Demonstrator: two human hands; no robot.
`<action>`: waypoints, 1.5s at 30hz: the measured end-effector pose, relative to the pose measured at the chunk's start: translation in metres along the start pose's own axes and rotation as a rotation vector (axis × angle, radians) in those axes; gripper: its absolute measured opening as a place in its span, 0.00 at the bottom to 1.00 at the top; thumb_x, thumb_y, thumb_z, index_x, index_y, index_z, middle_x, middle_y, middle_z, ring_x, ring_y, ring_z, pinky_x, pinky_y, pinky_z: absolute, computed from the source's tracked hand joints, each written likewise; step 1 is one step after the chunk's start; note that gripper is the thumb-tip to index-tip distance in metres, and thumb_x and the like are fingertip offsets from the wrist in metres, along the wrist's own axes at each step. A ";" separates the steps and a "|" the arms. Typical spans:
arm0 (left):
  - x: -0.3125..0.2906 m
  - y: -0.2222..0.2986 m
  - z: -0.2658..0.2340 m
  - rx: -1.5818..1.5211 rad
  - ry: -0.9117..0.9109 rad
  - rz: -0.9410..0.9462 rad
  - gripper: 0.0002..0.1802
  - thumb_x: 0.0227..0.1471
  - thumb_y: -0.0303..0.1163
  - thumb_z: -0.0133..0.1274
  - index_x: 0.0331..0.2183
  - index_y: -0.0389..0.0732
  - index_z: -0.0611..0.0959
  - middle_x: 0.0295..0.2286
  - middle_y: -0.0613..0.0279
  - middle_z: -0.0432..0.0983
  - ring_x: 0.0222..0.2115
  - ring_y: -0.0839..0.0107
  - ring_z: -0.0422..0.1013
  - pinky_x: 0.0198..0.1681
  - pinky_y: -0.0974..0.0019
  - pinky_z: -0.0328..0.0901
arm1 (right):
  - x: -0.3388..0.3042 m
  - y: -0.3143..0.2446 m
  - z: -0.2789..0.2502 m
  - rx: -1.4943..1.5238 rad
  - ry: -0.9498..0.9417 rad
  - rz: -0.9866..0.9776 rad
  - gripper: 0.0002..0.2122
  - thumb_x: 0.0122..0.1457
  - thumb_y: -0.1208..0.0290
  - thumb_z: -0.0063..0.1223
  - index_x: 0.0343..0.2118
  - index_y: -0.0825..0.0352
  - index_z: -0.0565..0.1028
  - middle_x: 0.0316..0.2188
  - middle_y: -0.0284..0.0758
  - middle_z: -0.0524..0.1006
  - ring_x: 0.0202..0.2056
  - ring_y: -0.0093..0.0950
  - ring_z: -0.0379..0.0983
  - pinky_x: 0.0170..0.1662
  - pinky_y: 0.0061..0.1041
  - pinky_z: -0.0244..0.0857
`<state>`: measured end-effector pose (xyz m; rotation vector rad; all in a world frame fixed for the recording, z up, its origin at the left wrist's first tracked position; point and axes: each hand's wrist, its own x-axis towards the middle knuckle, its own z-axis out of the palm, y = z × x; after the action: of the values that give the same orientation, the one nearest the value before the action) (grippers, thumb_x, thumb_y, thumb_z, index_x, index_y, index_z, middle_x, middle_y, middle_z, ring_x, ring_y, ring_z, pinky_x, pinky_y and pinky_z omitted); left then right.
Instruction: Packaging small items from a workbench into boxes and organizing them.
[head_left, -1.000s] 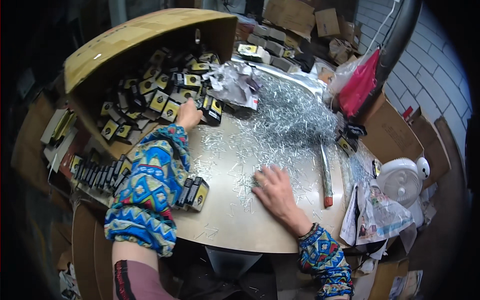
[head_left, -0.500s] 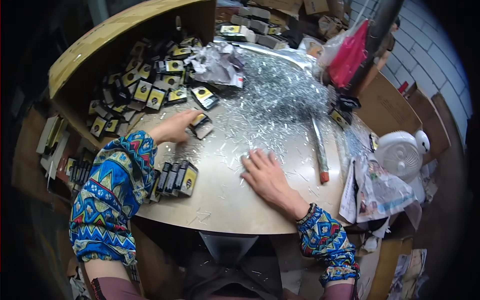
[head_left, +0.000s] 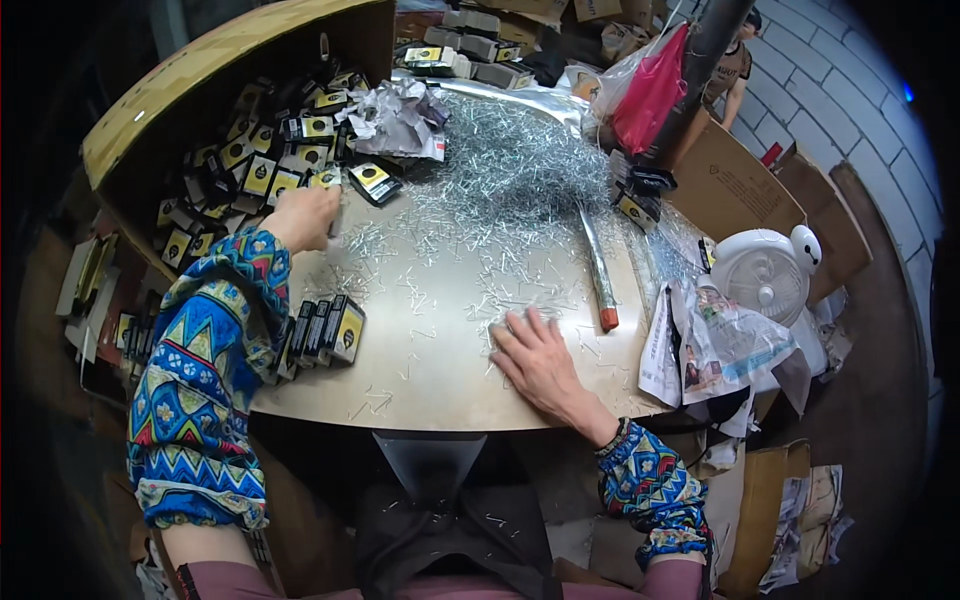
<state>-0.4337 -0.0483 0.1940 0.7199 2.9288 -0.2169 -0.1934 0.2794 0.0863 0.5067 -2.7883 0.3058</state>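
My left hand (head_left: 305, 216) is at the near edge of a pile of small black-and-yellow boxes (head_left: 258, 176). Its fingers are curled, and whatever is in them is hidden. A single box (head_left: 374, 184) lies just to the right of that hand. Below my left forearm's reach, several matching boxes (head_left: 346, 332) stand in a row. My right hand (head_left: 541, 362) lies palm down on the metal tabletop (head_left: 440, 385), fingers spread and slightly blurred, among scattered thin shiny metal pins (head_left: 500, 290). Beyond it rises a large heap of these pins (head_left: 530, 160).
A curved cardboard wall (head_left: 235, 55) shields the box pile. Crumpled silvery paper (head_left: 397, 118) sits beside it. A silver rod with a red end (head_left: 598, 270) lies right of the heap. Rightward are a white fan (head_left: 765, 280) and newspaper (head_left: 725, 345). Another person (head_left: 728, 75) stands behind a post.
The box at my left fingers is out of sight, and that hand has drawn back toward the pile. My right hand stays spread on the tabletop. The whole view has shifted.
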 end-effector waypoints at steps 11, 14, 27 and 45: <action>-0.174 0.034 -0.003 -1.985 0.118 -0.292 0.16 0.65 0.38 0.46 0.50 0.39 0.71 0.41 0.58 0.77 0.34 0.70 0.78 0.32 0.61 0.80 | 0.008 -0.019 0.008 0.104 0.107 0.003 0.24 0.64 0.62 0.52 0.60 0.68 0.66 0.62 0.51 0.62 0.64 0.48 0.58 0.66 0.46 0.50; -0.239 0.074 0.020 -2.323 -0.005 -0.392 0.18 0.66 0.41 0.43 0.52 0.42 0.70 0.41 0.59 0.76 0.37 0.67 0.78 0.33 0.56 0.79 | 0.013 -0.020 0.010 0.351 -0.123 -0.030 0.24 0.64 0.64 0.52 0.61 0.67 0.66 0.64 0.50 0.60 0.65 0.49 0.55 0.66 0.46 0.50; -0.324 0.234 0.250 -1.988 -0.225 -0.496 0.15 0.53 0.23 0.56 0.44 0.38 0.78 0.37 0.65 0.76 0.37 0.77 0.72 0.40 0.73 0.66 | 0.002 -0.122 0.039 0.255 0.009 -0.102 0.23 0.64 0.63 0.51 0.58 0.68 0.68 0.62 0.54 0.62 0.64 0.52 0.55 0.65 0.47 0.51; -0.334 0.268 0.225 -1.660 -0.101 -0.487 0.36 0.43 0.33 0.66 0.50 0.34 0.66 0.39 0.51 0.74 0.43 0.56 0.73 0.49 0.59 0.66 | -0.087 -0.148 0.003 0.500 -0.148 -0.045 0.19 0.47 0.87 0.51 0.44 0.68 0.78 0.39 0.41 0.76 0.41 0.41 0.71 0.43 0.35 0.69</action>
<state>0.0036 -0.0018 -0.0078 -0.2717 1.9893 1.7421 -0.0616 0.1695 0.0785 0.7256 -2.8246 1.0053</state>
